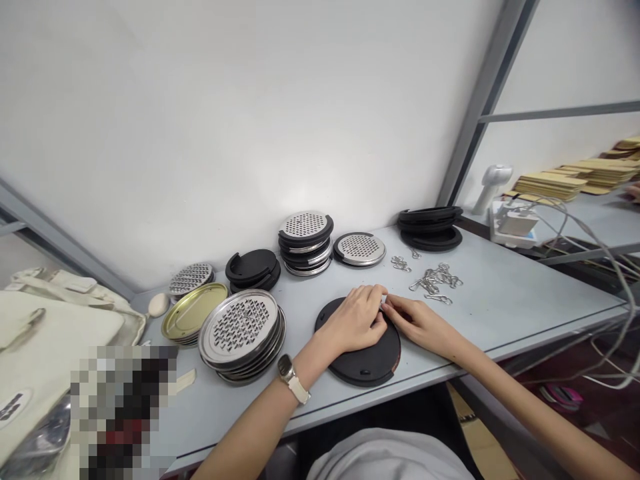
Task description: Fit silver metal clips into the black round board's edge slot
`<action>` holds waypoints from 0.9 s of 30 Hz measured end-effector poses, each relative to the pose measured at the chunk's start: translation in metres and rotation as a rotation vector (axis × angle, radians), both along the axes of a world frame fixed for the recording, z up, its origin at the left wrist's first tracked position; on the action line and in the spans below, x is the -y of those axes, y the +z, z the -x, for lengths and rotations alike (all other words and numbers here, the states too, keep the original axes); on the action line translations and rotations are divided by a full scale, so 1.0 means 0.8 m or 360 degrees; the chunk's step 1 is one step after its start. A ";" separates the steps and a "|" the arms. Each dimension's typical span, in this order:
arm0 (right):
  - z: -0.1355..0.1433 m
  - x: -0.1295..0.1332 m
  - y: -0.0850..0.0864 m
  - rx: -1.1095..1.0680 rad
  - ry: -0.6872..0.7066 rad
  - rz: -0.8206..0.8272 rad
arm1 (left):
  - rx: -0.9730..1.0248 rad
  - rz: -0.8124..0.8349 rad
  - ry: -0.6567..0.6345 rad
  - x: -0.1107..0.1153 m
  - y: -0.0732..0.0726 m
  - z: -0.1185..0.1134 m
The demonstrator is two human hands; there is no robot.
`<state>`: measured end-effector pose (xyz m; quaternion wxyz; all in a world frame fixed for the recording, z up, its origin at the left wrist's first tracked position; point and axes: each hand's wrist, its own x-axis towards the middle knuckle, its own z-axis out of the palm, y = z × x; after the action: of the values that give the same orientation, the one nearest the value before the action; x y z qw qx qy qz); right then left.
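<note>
A black round disc (363,363) with a raised rim lies flat on the table in front of me. My left hand (356,319) rests over it, its fingers curled together at the far right edge and the thumb bent on top. Right against those fingertips, my right hand (413,321) pinches at the same edge. A small shiny bit shows between the fingertips, too hidden to name. Beyond my right hand lies a loose pile of metal hooks and chain-like links (437,279). Left of the disc stands a stack of round metal grater plates (243,327).
At the back stand a stack of graters in black holders (306,240), a single grater (360,248), black holders (253,267) and more black rings (431,230). Gold lids (196,312) and a cream bag (65,327) are left. A power strip (515,223) with cables sits right.
</note>
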<state>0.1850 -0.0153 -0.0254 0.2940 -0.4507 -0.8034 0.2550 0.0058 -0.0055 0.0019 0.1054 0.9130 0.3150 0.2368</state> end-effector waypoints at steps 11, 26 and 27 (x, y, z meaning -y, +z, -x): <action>-0.006 -0.006 -0.009 -0.0210 0.0033 0.0196 | 0.0025 0.0022 0.0002 0.000 0.000 0.000; -0.006 -0.008 -0.010 -0.0084 0.0041 0.0147 | 0.0002 0.0005 0.0005 0.000 0.001 0.000; -0.005 -0.007 -0.008 -0.0061 0.0042 0.0135 | 0.0003 0.0007 0.0002 0.000 0.001 0.000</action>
<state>0.1889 -0.0096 -0.0319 0.2866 -0.4470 -0.7920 0.3013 0.0059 -0.0055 0.0025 0.1075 0.9124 0.3160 0.2371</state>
